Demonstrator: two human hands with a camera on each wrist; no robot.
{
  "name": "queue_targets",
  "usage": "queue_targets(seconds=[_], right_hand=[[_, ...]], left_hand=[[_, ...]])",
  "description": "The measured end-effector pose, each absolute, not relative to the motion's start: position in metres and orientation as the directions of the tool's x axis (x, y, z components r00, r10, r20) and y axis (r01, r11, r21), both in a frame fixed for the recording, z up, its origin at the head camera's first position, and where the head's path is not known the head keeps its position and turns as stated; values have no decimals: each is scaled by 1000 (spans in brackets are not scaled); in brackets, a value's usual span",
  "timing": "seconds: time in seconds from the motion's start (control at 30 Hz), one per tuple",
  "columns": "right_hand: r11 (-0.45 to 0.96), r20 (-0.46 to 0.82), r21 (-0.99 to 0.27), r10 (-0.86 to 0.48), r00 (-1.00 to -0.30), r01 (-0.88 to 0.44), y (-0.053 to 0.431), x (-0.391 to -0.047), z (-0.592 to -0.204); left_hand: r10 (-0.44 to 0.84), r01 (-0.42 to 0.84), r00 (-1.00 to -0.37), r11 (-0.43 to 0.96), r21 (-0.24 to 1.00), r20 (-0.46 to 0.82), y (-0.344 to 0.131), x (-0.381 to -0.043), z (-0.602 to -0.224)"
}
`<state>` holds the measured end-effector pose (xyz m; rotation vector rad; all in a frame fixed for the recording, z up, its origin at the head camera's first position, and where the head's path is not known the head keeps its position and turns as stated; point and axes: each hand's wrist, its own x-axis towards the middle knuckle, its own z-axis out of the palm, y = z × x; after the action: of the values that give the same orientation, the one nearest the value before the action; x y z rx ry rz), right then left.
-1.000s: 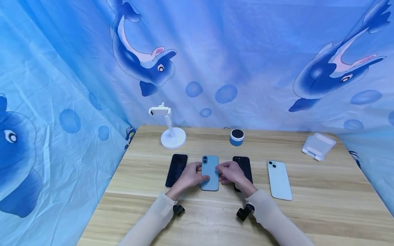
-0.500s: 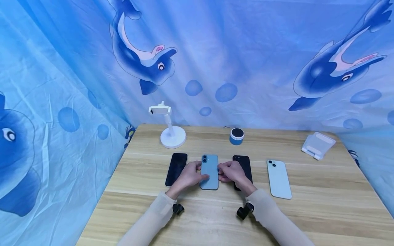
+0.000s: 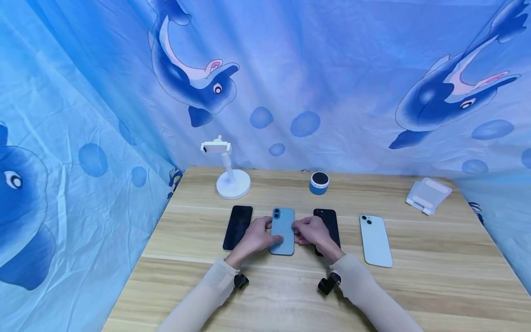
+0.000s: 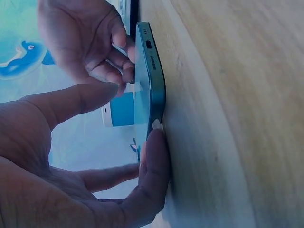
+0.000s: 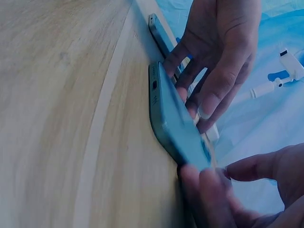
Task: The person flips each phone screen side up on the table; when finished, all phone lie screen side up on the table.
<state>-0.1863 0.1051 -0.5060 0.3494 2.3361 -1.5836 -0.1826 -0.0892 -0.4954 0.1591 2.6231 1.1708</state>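
Note:
A blue phone (image 3: 282, 237) lies back up in the middle of the wooden table, camera end away from me. My left hand (image 3: 258, 235) grips its left edge, the thumb over its back and the other fingers along its side. My right hand (image 3: 313, 231) has curled fingers at the phone's opposite edge, with thumb and forefinger close together there. In the right wrist view those fingertips (image 5: 209, 185) are blurred, and whatever lies between them is hard to make out. Seen from the left wrist, the phone (image 4: 149, 76) shows its charging port end.
A black-screened phone (image 3: 238, 228) lies left of my left hand. A black phone (image 3: 329, 221) is partly under my right hand, with a pale phone (image 3: 376, 242) farther right. Behind stand a white phone stand (image 3: 233, 184), a small blue speaker (image 3: 319, 183) and a folded white holder (image 3: 428, 196).
My right fingers have shifted slightly along the blue phone's right edge and drawn closer together. My left hand keeps its grip, and the phone lies where it was.

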Motion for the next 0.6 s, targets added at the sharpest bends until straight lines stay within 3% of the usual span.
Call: queue_targets(seconds=[0.17, 0.43, 0.6], right_hand=[[438, -303, -850, 50, -952, 293, 101, -182, -503], [395, -328, -859, 63, -943, 326, 100, -183, -503], [252, -388, -884, 77, -919, 394, 99, -188, -506]], left_hand=[[216, 25, -961, 694, 719, -175, -87, -183, -496], [214, 10, -959, 683, 731, -186, -88, -181, -493], [203, -6, -960, 674, 739, -193, -88, -181, -491]])
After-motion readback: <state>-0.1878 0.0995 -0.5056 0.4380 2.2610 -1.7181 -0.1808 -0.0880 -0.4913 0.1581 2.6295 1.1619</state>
